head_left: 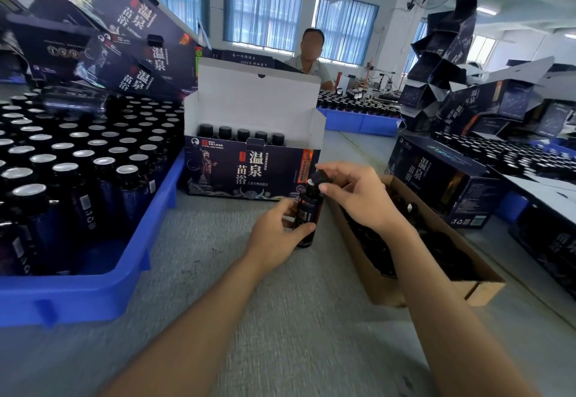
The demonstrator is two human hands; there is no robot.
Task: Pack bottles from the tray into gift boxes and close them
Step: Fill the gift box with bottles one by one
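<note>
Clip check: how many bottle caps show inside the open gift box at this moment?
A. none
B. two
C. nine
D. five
D: five black caps stand in one row inside the open gift box, while the left hand and right hand hold a further bottle in front of it.
</note>
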